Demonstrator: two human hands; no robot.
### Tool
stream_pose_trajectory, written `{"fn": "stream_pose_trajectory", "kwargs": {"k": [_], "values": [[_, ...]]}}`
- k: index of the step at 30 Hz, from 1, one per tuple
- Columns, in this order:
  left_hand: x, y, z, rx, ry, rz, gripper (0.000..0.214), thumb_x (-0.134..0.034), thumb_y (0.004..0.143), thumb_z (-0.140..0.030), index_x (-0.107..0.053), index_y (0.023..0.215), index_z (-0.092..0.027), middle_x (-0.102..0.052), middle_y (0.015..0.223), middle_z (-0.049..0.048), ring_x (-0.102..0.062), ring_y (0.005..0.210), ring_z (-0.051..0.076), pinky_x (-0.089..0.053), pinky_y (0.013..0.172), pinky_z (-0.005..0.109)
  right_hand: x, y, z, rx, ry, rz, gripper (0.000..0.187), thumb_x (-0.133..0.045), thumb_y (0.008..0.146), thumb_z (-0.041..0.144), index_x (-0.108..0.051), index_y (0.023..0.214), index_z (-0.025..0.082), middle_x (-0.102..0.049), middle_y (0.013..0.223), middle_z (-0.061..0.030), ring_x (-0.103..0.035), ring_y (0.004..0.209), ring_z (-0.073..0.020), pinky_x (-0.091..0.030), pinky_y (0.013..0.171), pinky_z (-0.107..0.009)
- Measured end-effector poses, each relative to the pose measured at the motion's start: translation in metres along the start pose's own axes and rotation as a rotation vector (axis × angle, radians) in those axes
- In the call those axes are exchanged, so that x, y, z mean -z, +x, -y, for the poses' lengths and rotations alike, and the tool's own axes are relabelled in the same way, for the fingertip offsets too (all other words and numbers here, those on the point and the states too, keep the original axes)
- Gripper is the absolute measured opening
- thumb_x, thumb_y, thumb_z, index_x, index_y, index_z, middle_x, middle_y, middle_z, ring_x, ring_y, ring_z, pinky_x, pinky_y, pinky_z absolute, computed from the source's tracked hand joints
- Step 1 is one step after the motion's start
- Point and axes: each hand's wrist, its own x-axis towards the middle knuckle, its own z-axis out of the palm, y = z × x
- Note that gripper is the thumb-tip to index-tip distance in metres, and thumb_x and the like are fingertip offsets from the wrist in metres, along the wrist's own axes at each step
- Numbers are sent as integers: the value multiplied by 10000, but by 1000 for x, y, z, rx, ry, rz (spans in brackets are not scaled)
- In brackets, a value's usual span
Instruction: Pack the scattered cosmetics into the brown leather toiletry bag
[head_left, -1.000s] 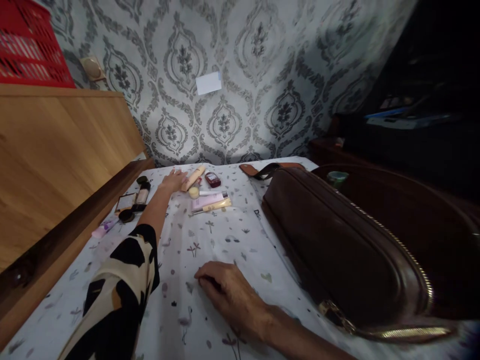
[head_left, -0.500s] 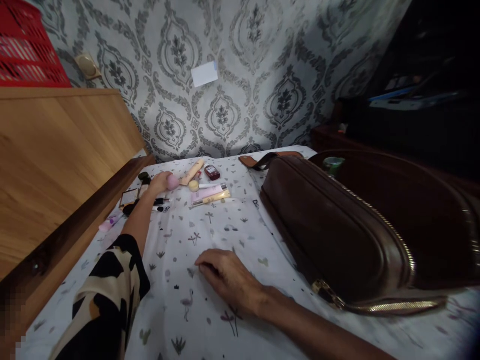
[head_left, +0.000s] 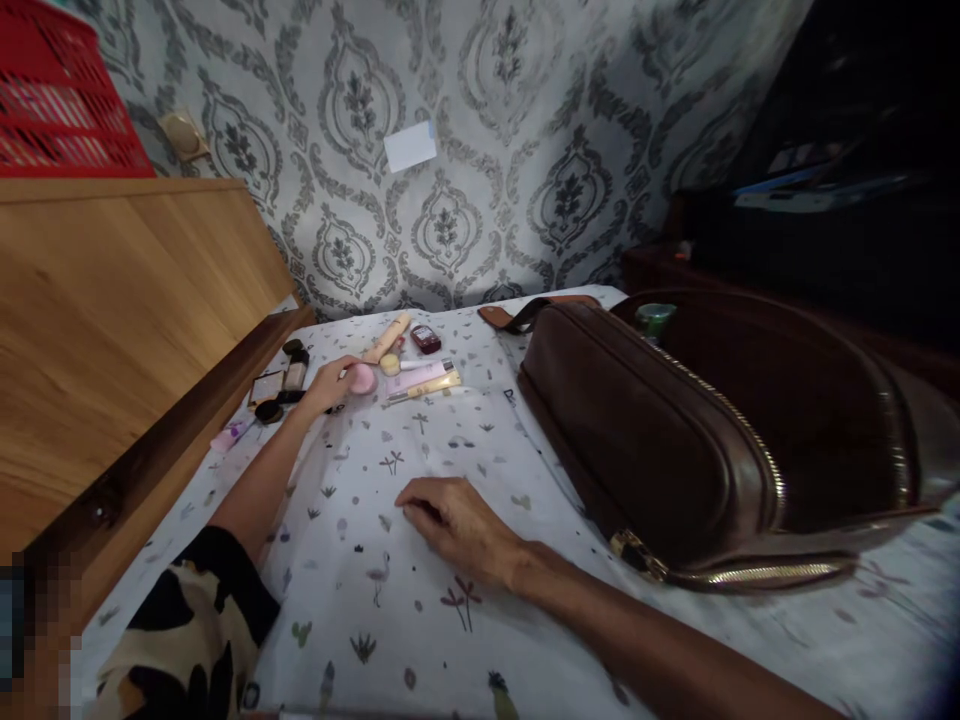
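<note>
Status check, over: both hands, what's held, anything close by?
Left hand holding pink makeup sponge. Right hand loosely curled on patterned sheet. Pink tube and yellow tube just right of sponge; brown leather bag unzipped farther right.

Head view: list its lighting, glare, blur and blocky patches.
Head view, upper right: too dark to make out much; head view, right side: the gold zipper catches bright glints; head view, centre: print on the small tubes is too soft to read; head view, lower left: blocky pixels hide part of the scene.
</note>
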Motion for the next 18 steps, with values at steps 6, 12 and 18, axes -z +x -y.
{"fn": "stream_pose_trajectory", "kwargs": {"k": [6, 12, 18], "values": [[0, -20, -16, 10, -111, 10, 412, -426, 898, -435, -709, 1031, -167, -718, 1005, 78, -650, 913, 215, -548, 692, 284, 4, 0, 0, -50, 79, -36, 209, -514, 906, 163, -722, 895, 167, -570, 629, 30, -482, 569, -102, -384, 588, -225], [2, -49, -26, 11, -190, 33, 413, -440, 905, -492, -699, 965, -176, -691, 978, 79, -639, 862, 210, -540, 626, 278, 6, 1, -5, -75, 75, -117, 217, -524, 883, 140, -728, 951, 167, -629, 653, 17, -509, 581, -108, -399, 599, -230], [-6, -73, -44, -23, -234, 16, 392, -489, 903, -502, -688, 1048, -197, -722, 1044, 59, -641, 991, 231, -527, 818, 317, 7, 3, -9, -117, 66, -153, 220, -521, 886, 147, -723, 971, 165, -681, 701, -9, -568, 611, -134, -438, 631, -261]]}}
